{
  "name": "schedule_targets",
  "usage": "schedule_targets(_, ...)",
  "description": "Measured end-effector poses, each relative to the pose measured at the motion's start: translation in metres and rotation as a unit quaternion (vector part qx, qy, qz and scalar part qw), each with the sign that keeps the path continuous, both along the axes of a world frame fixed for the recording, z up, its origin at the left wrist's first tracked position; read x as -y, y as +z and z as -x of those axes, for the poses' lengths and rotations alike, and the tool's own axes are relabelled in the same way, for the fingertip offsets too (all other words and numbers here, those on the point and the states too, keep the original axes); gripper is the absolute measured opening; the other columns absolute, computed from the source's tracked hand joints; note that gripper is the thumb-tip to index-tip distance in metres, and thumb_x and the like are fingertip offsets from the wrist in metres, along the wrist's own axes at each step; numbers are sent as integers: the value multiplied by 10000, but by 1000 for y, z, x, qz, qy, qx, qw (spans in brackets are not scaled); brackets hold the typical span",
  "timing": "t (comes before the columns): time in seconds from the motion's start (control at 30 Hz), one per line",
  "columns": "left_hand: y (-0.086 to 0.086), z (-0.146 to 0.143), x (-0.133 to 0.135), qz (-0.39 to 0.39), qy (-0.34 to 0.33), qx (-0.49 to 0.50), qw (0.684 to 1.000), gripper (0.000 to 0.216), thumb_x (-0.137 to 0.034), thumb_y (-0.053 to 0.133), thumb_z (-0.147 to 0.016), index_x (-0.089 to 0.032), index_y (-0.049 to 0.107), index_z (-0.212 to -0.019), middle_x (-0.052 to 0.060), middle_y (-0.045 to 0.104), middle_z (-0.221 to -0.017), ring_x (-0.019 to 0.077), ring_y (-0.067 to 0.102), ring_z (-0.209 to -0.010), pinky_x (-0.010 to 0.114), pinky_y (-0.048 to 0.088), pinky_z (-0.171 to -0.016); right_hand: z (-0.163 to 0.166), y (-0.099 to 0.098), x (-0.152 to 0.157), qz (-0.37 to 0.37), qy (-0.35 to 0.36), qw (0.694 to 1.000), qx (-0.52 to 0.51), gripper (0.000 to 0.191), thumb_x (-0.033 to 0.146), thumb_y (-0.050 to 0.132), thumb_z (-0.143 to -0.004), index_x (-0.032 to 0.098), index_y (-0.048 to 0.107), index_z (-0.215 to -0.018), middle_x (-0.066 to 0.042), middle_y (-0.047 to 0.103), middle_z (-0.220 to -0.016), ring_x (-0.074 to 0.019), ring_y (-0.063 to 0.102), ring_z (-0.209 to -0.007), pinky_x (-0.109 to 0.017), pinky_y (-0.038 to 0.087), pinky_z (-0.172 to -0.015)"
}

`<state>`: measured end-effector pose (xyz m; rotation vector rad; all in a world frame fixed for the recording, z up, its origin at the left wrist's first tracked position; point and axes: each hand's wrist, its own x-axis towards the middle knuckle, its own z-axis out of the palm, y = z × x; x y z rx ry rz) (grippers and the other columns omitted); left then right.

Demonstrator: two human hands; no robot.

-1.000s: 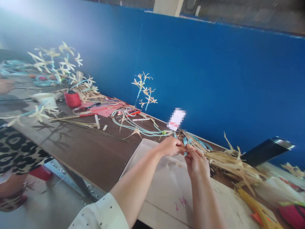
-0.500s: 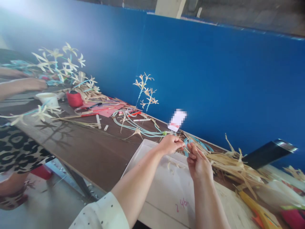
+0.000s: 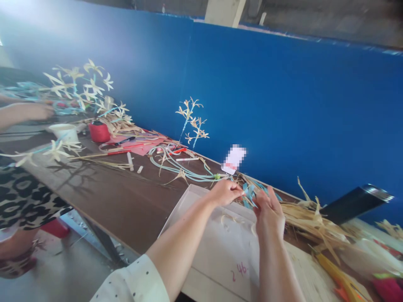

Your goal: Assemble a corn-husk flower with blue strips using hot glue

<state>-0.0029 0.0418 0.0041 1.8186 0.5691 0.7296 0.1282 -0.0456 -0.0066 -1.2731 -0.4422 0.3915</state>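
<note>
My left hand [image 3: 226,193] hovers over the far edge of a white box lid [image 3: 217,239], thumb and forefinger pinched on something too small to make out. Just to its right is my right hand [image 3: 270,209], a little apart from it. The right fingers are bent together; what they hold, if anything, is hidden. Light-blue strips [image 3: 249,193] lie behind and between both hands. Several pale curled scraps [image 3: 231,218] rest on the lid, which has numbers written in pink.
Dried husks [image 3: 302,216], a black tumbler [image 3: 355,203] and a yellow glue gun [image 3: 341,279] lie to the right. Leftward are blue cords [image 3: 189,173], husk flowers [image 3: 192,119], a red spool [image 3: 98,131] and a white cup [image 3: 64,132]. A co-worker's hand [image 3: 34,111] is at far left.
My right hand has moved slightly right and away from my left hand, turning so its back shows more. The left hand stays pinched in place. The co-worker's hand has shifted a little left.
</note>
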Motion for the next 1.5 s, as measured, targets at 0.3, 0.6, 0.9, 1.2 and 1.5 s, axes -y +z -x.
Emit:
schedule_targets(0.3, 7, 4, 6, -3, -6, -36, 999, 350, -444, 567, -748, -129, 698, -824, 36, 667, -736, 112, 535, -625, 220, 377, -596, 7, 7, 2, -40, 183, 982, -32, 411, 394, 744, -651, 214, 691, -1016, -45, 626, -991, -37, 418, -538, -151, 333, -413)
schedule_targets(0.6, 12, 7, 9, -20, -57, -62, 996, 268, -371, 555, -757, -145, 694, -793, 22, 688, -773, 113, 559, -671, 210, 389, -606, 10, 9, 2, -38, 174, 983, -38, 330, 342, 829, -524, 147, 712, -763, -9, 587, -694, -35, 363, -491, -166, 280, -397)
schedule_targets(0.9, 10, 6, 9, -20, -70, -62, 995, 285, -380, 553, -761, -145, 692, -846, 29, 690, -794, 116, 574, -706, 195, 395, -608, 11, 9, 2, -35, 150, 988, -29, 311, 321, 841, -495, 136, 670, -678, 39, 487, -517, -43, 351, -441, -185, 263, -380)
schedule_targets(1.2, 11, 7, 8, -32, -75, -47, 996, 286, -368, 507, -792, -133, 671, -806, 29, 682, -791, 103, 546, -658, 200, 381, -600, 12, 11, 4, -52, 186, 981, -36, 386, 285, 833, -530, 162, 710, -874, 16, 590, -633, -45, 405, -471, -189, 340, -423)
schedule_targets(1.5, 14, 10, 10, -7, -64, -30, 997, 329, -418, 522, -786, -121, 663, -785, 39, 665, -767, 103, 529, -638, 207, 369, -573, 13, 11, 6, -44, 209, 976, -49, 407, 259, 834, -533, 182, 715, -915, -39, 676, -795, -32, 433, -491, -165, 348, -426)
